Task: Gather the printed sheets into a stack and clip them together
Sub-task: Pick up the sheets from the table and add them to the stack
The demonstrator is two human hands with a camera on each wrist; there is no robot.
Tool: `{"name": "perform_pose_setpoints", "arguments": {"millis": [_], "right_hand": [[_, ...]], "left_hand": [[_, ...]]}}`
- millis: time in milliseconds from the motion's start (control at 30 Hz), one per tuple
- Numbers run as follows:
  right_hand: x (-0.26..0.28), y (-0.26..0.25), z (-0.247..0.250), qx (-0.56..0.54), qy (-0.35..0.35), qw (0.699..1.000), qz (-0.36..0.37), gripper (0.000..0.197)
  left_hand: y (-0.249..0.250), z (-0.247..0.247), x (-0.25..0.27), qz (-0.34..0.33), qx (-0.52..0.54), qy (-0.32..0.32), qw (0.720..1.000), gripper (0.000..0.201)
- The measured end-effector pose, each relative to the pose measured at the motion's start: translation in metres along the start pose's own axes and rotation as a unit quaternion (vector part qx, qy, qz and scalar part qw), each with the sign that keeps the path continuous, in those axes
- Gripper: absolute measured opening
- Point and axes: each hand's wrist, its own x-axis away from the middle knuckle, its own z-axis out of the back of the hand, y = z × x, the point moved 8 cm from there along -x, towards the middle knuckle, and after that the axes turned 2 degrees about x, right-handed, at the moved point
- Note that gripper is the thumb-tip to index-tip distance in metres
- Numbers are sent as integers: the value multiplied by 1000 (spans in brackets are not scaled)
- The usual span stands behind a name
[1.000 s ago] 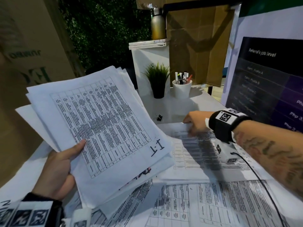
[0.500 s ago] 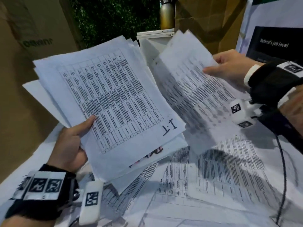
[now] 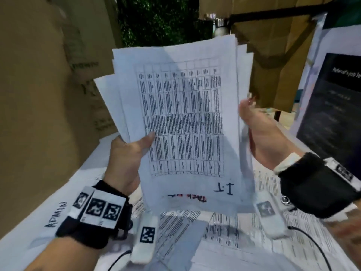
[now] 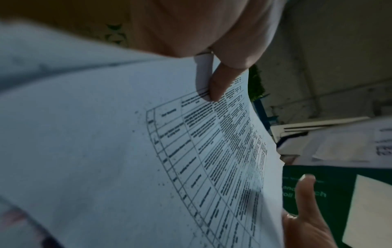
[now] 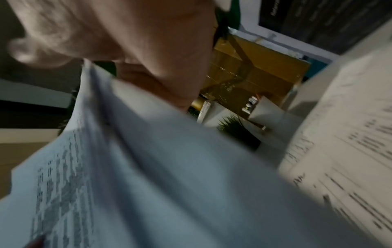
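Both hands hold the stack upright above the table.

More sheets lie loose on the table below, with cardboard at left and a dark poster at right. The left hand pinches the stack at its left edge, thumb on the front page. The right hand grasps the right edge, fingers hidden behind. The stack's edges are uneven.

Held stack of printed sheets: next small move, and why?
Probably tap the stack of printed sheets on edge to square it. Its edges are fanned and uneven at the top and left. The left hand pinches its left edge, thumb on the front page, and the right hand lies along the right edge, so both can align it. More sheets on the table remain to gather before clipping.
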Motion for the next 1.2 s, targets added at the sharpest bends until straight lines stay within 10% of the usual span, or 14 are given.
{"name": "perform_pose_setpoints", "arguments": {"millis": [133, 267, 433, 567, 700, 967, 1033, 1100, 1200], "right_hand": [[9, -22, -5, 131, 34, 987, 83, 22], [8, -19, -5, -3, -11, 996, 93, 43], [6, -13, -16, -24, -47, 996, 74, 57], [-1, -27, -26, 7, -23, 995, 102, 70], [-1, -39, -19, -15, 29, 992, 122, 43], [10, 7, -32, 15, 39, 998, 44, 26], [0, 0, -37, -23, 33, 999, 35, 26], [-13, 2, -47, -52, -11, 999, -11, 40], [-28, 25, -45, -3, -52, 995, -83, 71]], "left_hand": [[23, 2, 4, -88, -23, 4, 996, 79], [31, -2, 4, -74, -51, -81, 993, 95], [34, -17, 14, -72, -88, -134, 984, 55], [53, -24, 11, -85, -69, -99, 989, 32], [72, -15, 5, -126, -62, -69, 988, 29], [-7, 18, 24, 14, -159, -80, 984, 58], [3, 17, 26, -8, -187, -83, 979, 38], [24, 25, 22, -46, -207, -55, 976, 5], [49, 48, 13, -82, -197, -18, 977, 15]]}}
